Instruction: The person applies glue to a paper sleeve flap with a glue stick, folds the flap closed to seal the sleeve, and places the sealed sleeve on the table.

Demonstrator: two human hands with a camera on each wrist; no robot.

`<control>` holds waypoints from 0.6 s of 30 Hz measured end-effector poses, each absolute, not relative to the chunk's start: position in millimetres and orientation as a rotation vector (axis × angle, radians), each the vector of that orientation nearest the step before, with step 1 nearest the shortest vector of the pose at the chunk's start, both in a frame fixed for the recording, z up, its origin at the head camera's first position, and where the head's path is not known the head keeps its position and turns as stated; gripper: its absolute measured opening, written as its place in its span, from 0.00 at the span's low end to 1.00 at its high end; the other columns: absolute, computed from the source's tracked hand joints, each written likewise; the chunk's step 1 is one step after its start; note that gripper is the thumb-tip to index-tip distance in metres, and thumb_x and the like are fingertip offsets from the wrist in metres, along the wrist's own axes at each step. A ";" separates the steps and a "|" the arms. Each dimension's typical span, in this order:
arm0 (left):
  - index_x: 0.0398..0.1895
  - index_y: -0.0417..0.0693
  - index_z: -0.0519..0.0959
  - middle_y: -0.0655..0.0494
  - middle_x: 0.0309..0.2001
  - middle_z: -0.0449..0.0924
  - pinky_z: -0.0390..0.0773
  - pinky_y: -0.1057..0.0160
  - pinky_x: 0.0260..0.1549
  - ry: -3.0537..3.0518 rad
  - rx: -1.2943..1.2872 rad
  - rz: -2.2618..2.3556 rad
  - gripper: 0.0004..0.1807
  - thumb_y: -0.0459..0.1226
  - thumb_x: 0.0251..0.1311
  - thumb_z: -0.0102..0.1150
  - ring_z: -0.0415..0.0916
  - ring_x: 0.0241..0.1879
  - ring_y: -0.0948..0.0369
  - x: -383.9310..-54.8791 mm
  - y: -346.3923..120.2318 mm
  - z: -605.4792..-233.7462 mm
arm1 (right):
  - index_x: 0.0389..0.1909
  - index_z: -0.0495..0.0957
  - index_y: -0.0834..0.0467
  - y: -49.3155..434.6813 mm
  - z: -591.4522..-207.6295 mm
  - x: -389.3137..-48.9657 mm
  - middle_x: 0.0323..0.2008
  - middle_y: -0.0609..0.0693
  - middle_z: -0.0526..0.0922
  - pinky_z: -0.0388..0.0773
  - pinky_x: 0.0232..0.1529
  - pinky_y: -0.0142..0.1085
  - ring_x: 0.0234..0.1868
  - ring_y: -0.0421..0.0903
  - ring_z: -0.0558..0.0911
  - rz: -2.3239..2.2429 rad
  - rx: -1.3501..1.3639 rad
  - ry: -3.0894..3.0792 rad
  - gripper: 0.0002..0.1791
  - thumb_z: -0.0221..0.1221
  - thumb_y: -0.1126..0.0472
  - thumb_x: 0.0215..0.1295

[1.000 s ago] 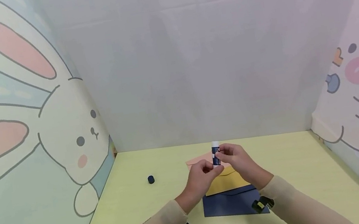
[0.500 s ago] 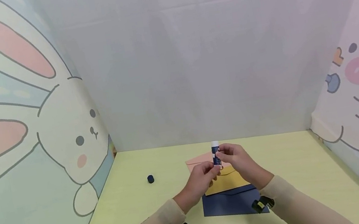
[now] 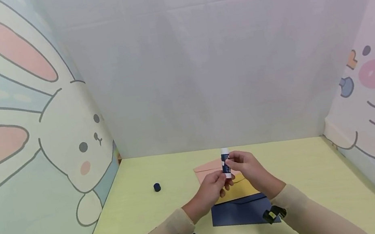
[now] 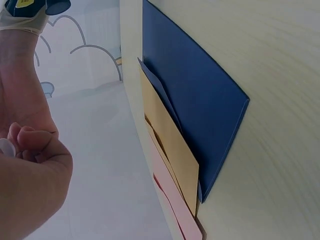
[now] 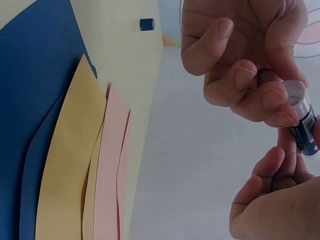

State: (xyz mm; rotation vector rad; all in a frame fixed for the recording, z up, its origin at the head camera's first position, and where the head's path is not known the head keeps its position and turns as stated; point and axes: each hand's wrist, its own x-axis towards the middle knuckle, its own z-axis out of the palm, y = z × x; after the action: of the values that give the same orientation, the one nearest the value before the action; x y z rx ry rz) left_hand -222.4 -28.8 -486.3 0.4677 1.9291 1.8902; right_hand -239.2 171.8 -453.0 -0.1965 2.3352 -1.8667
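Observation:
A glue stick (image 3: 225, 157) with a navy label and white ends stands upright between my hands, above the envelopes. My right hand (image 3: 253, 170) grips its barrel between thumb and fingers. Lower down, my left hand (image 3: 208, 190) pinches the white base of the glue stick, thumb on the near side. In the right wrist view the base of the glue stick (image 5: 305, 132) faces the camera, with the left hand's fingers (image 5: 274, 98) curled against it. The left wrist view shows little of the glue stick, mostly hidden behind the hand.
Under the hands lie overlapping envelopes: a navy one (image 3: 241, 213) nearest, a yellow one (image 3: 236, 194) in the middle and a pink one (image 3: 206, 166) farthest. The small dark cap (image 3: 157, 187) sits on the table to the left. Walls with cartoon animals enclose the pale table (image 3: 165, 165).
My left hand's fingers have shifted at the base, the thumb moving back to the left and exposing more of the white end. The right hand stays nearly still.

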 end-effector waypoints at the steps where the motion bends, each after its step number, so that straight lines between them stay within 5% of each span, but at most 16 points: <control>1: 0.66 0.32 0.85 0.40 0.51 0.85 0.76 0.65 0.41 1.927 0.472 1.888 0.21 0.40 0.98 0.47 0.76 0.43 0.60 -222.2 -28.7 -486.6 | 0.64 0.82 0.71 171.8 -453.4 -239.2 0.49 0.53 0.86 0.75 0.72 0.48 0.56 0.50 0.82 -1.867 -0.193 2.335 0.16 0.61 0.61 0.92; 18: 0.65 0.41 0.87 0.49 0.49 0.85 0.76 0.65 0.42 2.173 0.593 1.780 0.22 0.47 0.97 0.50 0.76 0.44 0.61 -224.2 -33.1 -495.7 | 0.63 0.82 0.72 173.3 -455.7 -239.3 0.46 0.50 0.85 0.77 0.66 0.46 0.52 0.49 0.81 -1.890 -0.179 2.311 0.15 0.60 0.62 0.93</control>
State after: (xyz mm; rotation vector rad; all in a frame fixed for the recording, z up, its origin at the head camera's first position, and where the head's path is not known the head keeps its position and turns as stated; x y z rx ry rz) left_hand -224.2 -33.1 -495.7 0.5928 2.1728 1.7802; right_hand -239.3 173.3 -455.7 -0.1789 2.3115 -1.8901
